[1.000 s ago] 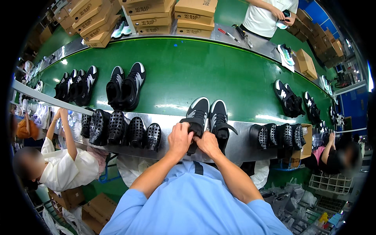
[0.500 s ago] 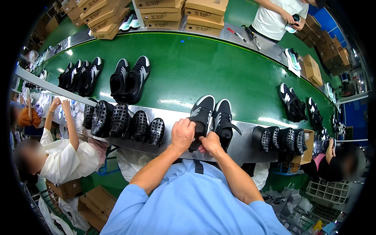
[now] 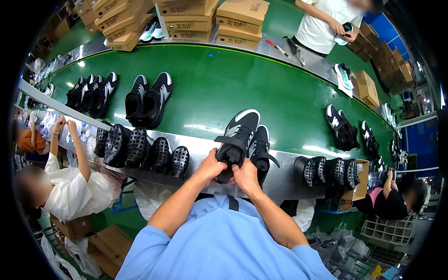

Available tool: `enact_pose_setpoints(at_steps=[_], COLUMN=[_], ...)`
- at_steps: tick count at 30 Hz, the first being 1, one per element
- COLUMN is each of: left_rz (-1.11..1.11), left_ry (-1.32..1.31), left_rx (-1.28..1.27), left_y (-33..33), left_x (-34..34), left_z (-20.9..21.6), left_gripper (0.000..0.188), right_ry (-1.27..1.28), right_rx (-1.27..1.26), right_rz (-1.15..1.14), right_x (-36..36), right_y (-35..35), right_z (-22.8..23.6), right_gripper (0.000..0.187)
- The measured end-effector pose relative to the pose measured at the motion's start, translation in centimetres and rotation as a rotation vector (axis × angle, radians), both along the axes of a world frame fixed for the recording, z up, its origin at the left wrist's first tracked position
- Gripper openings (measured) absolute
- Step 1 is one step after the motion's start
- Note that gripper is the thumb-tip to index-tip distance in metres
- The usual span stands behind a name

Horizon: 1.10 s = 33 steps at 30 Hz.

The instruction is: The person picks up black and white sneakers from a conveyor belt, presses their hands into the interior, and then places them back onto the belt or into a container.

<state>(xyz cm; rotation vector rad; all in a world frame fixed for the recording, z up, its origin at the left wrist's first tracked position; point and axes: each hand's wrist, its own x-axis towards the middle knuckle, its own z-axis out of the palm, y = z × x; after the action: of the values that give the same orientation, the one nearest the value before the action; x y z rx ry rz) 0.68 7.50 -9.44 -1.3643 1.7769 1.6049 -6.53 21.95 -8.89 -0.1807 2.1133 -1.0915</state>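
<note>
Directly before me, a black sneaker (image 3: 244, 122) with a pale grey toe and a strap is tilted, toe away from me. My left hand (image 3: 212, 166) grips the left side of its heel opening. My right hand (image 3: 246, 176) holds the right side, with the thumb at the collar. Both hands are closed on the shoe; the fingers beneath are mostly hidden. Its strap sticks out to the left, over the opening. Touching or just behind it on the right stands the matching sneaker (image 3: 260, 147), its strap hanging loose to the right.
Several perforated black shoe forms (image 3: 138, 147) stand left on the metal ledge (image 3: 200, 142); more forms (image 3: 335, 171) stand right, by a carton (image 3: 362, 179). Paired sneakers (image 3: 150, 100) rest on the green belt (image 3: 210, 74). Co-workers sit left and right; another person (image 3: 322, 28) stands across.
My left hand has moved from the shoe's tongue and strap down to the heel side. The strap now swings out leftward. The sneaker is turned slightly, and the view has shifted a little.
</note>
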Motion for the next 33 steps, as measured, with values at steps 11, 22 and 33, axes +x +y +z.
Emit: enact_pose_setpoints(at_steps=[11, 22, 33], left_rz=[-0.647, -1.043, -1.196], left_ry=[0.422, 0.552, 0.584], left_rx=[-0.370, -0.358, -0.388], left_y=[-4.4, -3.6, -4.4], left_x=[1.1, -0.7, -1.5], left_z=[8.4, 9.6, 8.8], left_gripper=[0.081, 0.082, 0.081], right_ry=[0.409, -0.263, -0.257], right_rx=[-0.206, -0.319, -0.259], right_rz=[0.342, 0.317, 0.384], right_x=[-5.8, -5.6, -5.0], right_y=[5.6, 4.8, 3.0], right_z=[16.0, 12.0, 11.4], right_gripper=[0.027, 0.015, 0.020])
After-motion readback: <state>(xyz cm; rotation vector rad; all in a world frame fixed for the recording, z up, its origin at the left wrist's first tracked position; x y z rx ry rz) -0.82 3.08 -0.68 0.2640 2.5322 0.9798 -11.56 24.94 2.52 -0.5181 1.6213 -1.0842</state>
